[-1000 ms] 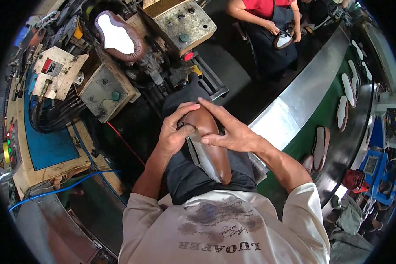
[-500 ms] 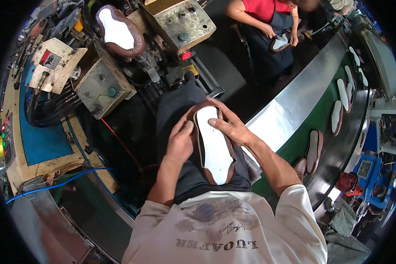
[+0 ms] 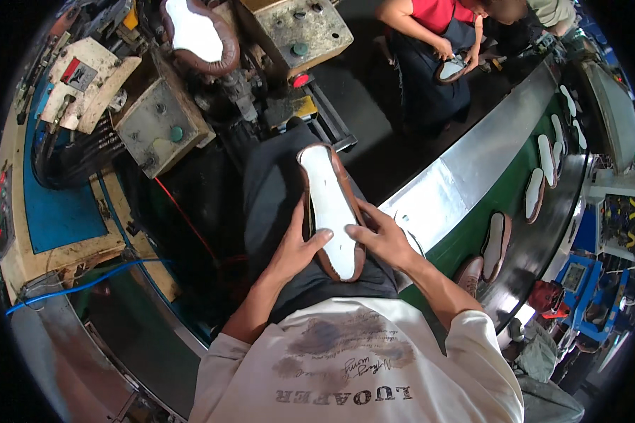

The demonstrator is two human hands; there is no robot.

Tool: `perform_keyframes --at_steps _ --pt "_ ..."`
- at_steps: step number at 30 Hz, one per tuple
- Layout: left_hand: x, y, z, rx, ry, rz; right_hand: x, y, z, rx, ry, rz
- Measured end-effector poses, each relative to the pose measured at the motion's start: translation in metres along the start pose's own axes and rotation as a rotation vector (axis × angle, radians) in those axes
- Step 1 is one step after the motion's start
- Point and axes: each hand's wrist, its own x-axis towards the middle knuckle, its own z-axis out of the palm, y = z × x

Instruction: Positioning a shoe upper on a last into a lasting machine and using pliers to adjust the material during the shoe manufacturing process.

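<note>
Shoe (image 3: 329,201), brown-sided with a white underside, at the centre of the frame. White face turned up toward the camera. Long axis runs nearly up and down the picture, tipped a little: far end leans left toward the upper centre, near end sits slightly right, toward the lower edge and the wearer's chest. White face broadens in its lower half, then tapers at the near end; which end is the toe cannot be told with certainty.

Grip: two-handed, near half of the shoe. Left hand (image 3: 296,247) on its left side, right hand (image 3: 386,241) on its right side — both thumbs flat on the white face, roughly level, tips apart. Fingers pass down the sides; fingertips hidden. Dark-clad lap (image 3: 271,183) lies directly below.

Surroundings: upper left, a second shoe (image 3: 199,32) mounted on a machine (image 3: 243,99), white face up, its axis slanting from upper left to lower right. Right of frame, green conveyor belt (image 3: 466,236) bearing a curved line of shoes; nearest pale-faced one (image 3: 497,245) has its long axis near upright, top leaning right. Upper right — a co-worker (image 3: 427,84) in a dark apron holds another shoe (image 3: 451,69).
</note>
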Motion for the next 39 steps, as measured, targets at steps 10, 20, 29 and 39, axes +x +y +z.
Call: perform_keyframes --at_steps 10,20,29,39 --pt "-0.008 0.04 0.003 -0.713 -0.034 -0.398 -0.039 -0.04 0.049 -1.266 0.071 -0.342" --pt "0.119 0.01 -0.074 0.488 0.503 0.376 -0.025 -0.036 0.025 -1.025 0.058 -0.407" --pt "0.126 0.023 -0.091 0.628 0.4 0.291 -0.005 -0.037 0.017 -1.044 0.032 -0.42" --pt "0.215 0.233 -0.26 -0.651 0.269 0.415 0.027 -0.137 -0.043 -0.977 0.314 -0.517"
